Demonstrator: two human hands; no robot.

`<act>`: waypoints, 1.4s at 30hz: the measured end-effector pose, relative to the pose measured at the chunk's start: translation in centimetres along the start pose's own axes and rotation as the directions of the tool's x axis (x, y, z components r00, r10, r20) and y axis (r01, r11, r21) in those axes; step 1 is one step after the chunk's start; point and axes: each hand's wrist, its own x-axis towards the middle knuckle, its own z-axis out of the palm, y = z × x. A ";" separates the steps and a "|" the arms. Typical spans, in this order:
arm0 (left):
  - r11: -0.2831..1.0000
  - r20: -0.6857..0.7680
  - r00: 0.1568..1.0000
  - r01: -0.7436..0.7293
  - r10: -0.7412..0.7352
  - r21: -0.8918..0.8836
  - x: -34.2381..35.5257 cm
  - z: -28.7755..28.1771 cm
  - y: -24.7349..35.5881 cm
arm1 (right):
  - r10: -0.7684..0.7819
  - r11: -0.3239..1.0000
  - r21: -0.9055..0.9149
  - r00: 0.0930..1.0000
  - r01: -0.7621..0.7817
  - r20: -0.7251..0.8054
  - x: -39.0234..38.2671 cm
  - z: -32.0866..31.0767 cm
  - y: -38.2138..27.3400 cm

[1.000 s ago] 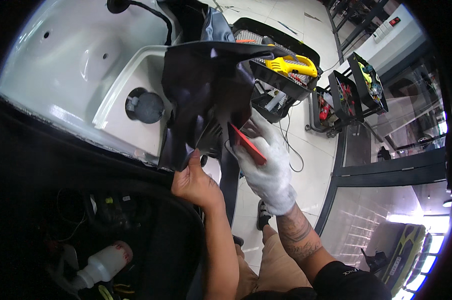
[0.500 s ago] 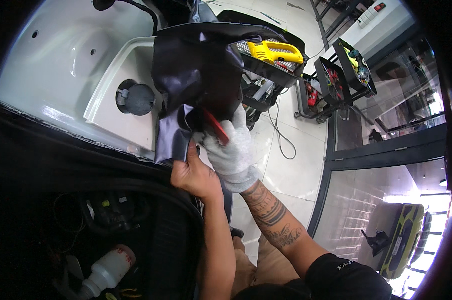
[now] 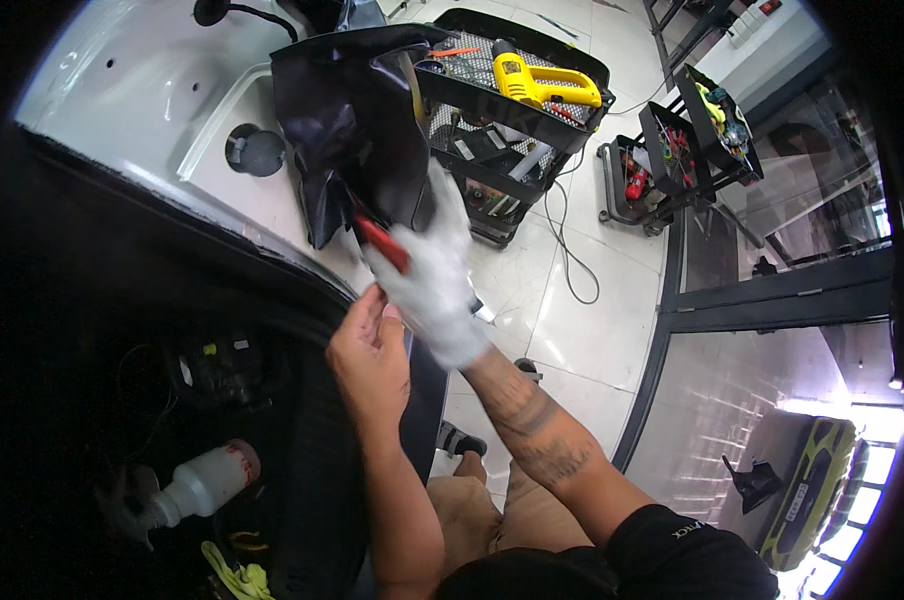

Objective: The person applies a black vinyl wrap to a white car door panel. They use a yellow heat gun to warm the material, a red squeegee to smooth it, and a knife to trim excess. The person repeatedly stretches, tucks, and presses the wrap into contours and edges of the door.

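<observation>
A glossy dark vinyl-like film (image 3: pixel 342 110) hangs in folds over the edge of the white car body panel (image 3: pixel 92 100). In a grey-white work glove, my right hand (image 3: pixel 432 275) closes round a flat red tool (image 3: pixel 382 243), its kind unclear. The gloved fingers reach up against the film's right edge, blurred by motion. Bare and just below the glove, my left hand (image 3: pixel 370 355) has thumb and fingertips drawn together; whatever they may hold cannot be made out. Left of the film, a round dark fitting (image 3: pixel 256 150) sits in a pale recess.
Beyond the film stands a black tool cart (image 3: pixel 532 125) carrying a yellow heat gun (image 3: pixel 532 80). A second cart (image 3: pixel 662 150) with tools is farther right, a cable (image 3: pixel 577 280) on the tiled floor between. A white spray bottle (image 3: pixel 207 480) lies in the dark interior at lower left.
The film's lower corner has come out from my left fingers and hangs higher. My right hand has shifted slightly left with the red tool. The view has moved a little.
</observation>
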 end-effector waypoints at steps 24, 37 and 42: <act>0.926 -0.322 0.891 -0.222 0.320 0.307 4.3 4.9 -10.7 | 0.388 0.919 -0.126 0.799 -0.374 0.459 -2.5 -7.0 3.0; 0.922 -0.704 0.638 -0.023 0.311 0.387 6.7 11.4 -9.9 | 0.490 0.858 -0.486 -0.020 -0.167 0.871 -11.1 -14.2 12.5; 0.929 -0.840 0.462 0.082 0.284 0.360 8.0 12.5 -10.0 | 0.308 0.944 -0.310 -0.034 -0.110 0.951 -5.5 -13.5 15.7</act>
